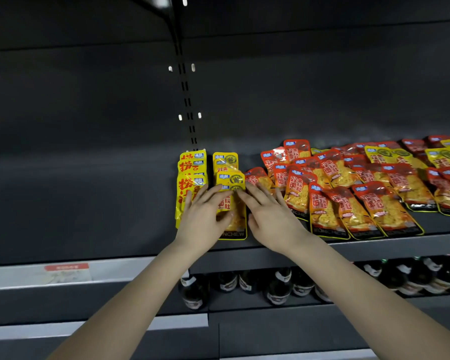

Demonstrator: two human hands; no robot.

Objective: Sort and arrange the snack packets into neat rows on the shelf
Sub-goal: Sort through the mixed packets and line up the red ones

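Fingers (211,197) of the left hand (202,219) lie straight and slightly spread, flat on the front yellow packet (235,225) and reaching up over its printed face. The thumb rests lower on the same packet. Neither the fingers nor the thumb curl round anything. The right hand (272,220) mirrors it from the other side. Its fingers (252,201) are extended and relaxed, their tips touching the packet's upper right part, and the thumb sits just beside the packet's right edge, gripping nothing.

This packet is the nearest one in a short row of yellow packets with a round emblem (229,162), overlapped like tiles and running back toward the rear of the shelf (89,203). Just to the left, close alongside, stands a second overlapped row of yellow packets with large red characters (190,166); the outer side of the left hand covers part of its front packet.

To the right, past a narrow gap of bare shelf at the back, a loose heap of red packets (348,196) spreads across the shelf at mixed angles. A few yellow ones (390,154) are scattered among them toward the rear. The nearest red packet lies partly under the right hand's fingers.

A slotted upright rail (186,94) runs up the dark back panel behind the two yellow rows. Dark bottles (278,287) stand in a line on the shelf below, and a blurred label (66,272) sits in the shelf's front strip at the left.
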